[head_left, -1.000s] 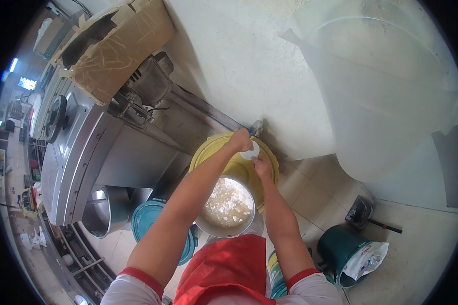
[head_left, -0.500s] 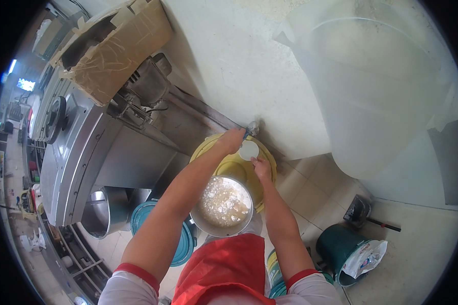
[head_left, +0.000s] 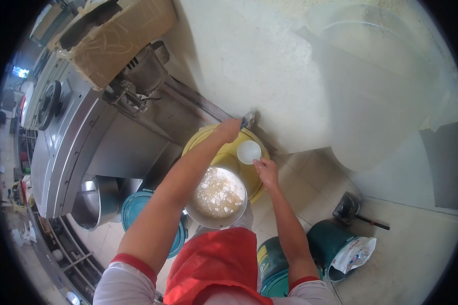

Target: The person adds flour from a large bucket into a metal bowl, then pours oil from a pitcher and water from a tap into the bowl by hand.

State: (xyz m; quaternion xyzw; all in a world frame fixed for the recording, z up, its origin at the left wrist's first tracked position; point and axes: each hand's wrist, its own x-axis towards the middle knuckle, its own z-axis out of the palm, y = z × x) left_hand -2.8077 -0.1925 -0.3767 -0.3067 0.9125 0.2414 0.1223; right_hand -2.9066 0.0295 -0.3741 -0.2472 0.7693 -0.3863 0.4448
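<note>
My right hand (head_left: 267, 172) pinches the rim of a small white bowl (head_left: 249, 152), holding it over a yellow lidded bin (head_left: 201, 137). Just above the bowl, my left hand (head_left: 229, 130) is closed at a wall tap (head_left: 248, 120) with a dark blue handle; its fingertips are partly hidden. What the bowl holds, if anything, I cannot make out. Close to my red apron sits a round metal pot (head_left: 216, 198), overlapping the bin's near side. Inside it, white powder lies in clumps over a wet, beige mixture.
To the left stands a large metal machine (head_left: 94, 147) with a cardboard box (head_left: 117, 40) on top. A teal lid (head_left: 135, 206) and a steel container (head_left: 91, 206) are below it. On the right are a green bucket (head_left: 320, 239), a dustpan (head_left: 346, 208) and translucent plastic sheeting (head_left: 376, 91).
The white bowl and my right hand have drawn slightly away from the tap, toward me. My left hand stays at the tap. The whole view has shifted a little.
</note>
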